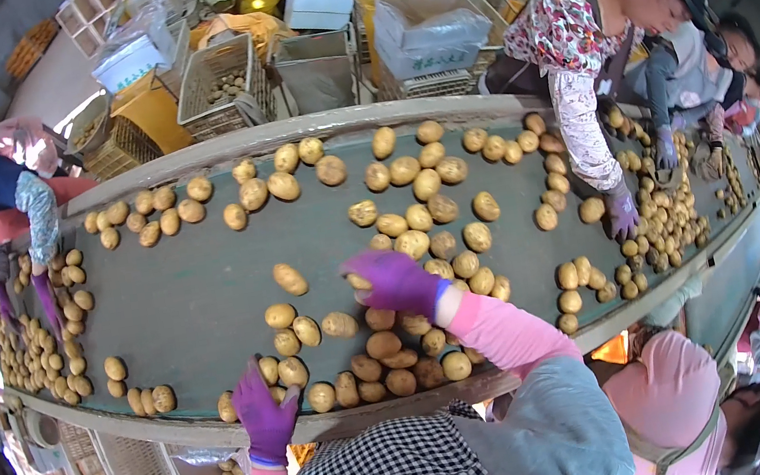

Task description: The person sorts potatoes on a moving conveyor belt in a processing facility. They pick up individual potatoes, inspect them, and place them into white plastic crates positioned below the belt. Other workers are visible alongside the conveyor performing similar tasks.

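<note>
My right hand (398, 283), in a purple glove, reaches over the middle of a dark green conveyor belt (196, 287). Its fingers curl over a potato (358, 281), slightly blurred and mostly covered by the hand. My left hand (266, 409), in a matching glove, is at the belt's near edge with thumb and fingers spread. A potato (278, 394) shows between them, partly hidden. Right beside that hand lies another potato (292, 372). Below my right hand, several darker, brownish potatoes (383, 345) crowd together. A lone oblong potato (290, 279) rests left of my right hand.
A metal rim (304, 127) bounds the belt's far side. Across it, a person's gloved hand (621, 212) touches a potato pile (664, 217). Another person's gloved hand (48, 302) is among potatoes at left. Behind stand plastic crates (221, 84) and a wrapped carton (427, 35).
</note>
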### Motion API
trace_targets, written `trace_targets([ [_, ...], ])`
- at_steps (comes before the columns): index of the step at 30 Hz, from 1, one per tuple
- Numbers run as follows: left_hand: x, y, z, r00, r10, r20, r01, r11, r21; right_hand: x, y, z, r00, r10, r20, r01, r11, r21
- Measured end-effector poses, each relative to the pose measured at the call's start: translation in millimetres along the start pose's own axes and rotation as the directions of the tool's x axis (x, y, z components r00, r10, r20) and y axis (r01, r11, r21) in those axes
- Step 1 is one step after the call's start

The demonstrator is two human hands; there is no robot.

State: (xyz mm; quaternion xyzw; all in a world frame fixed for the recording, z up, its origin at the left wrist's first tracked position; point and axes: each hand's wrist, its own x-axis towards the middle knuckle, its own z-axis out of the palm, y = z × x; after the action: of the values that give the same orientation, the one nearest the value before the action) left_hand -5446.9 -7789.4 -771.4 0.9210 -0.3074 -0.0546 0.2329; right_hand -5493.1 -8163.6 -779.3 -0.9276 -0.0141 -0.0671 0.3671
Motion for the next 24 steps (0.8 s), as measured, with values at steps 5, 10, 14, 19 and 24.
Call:
trace_targets([
  [5, 31, 42, 30, 0.981, 0.135, 0.137, -0.114, 0.982, -0.150, -106, -8, -73, 0.938, 0.316, -0.140, -0.225, 0.866, 0.447],
  [10, 54, 102, 51, 0.954, 0.236, 0.183, -0.192, 0.954, -0.228, -199, -23, -98, 0.692, 0.721, -0.024, -0.110, 0.139, 0.984],
  [14, 80, 147, 47, 0.911, 0.213, 0.353, -0.190, 0.977, -0.099, -196, 21, -99, 0.754, 0.520, -0.401, -0.181, 0.751, 0.634],
  [19, 79, 177, 87, 0.899, 0.390, 0.199, -0.378, 0.921, -0.096, -79, 60, -134, 0.873, 0.462, -0.157, -0.406, 0.866, 0.290],
  [24, 75, 219, 87, 0.928, 0.328, 0.178, -0.285, 0.931, -0.228, 48, 126, -100, 0.897, 0.367, 0.247, -0.220, 0.854, -0.471],
])
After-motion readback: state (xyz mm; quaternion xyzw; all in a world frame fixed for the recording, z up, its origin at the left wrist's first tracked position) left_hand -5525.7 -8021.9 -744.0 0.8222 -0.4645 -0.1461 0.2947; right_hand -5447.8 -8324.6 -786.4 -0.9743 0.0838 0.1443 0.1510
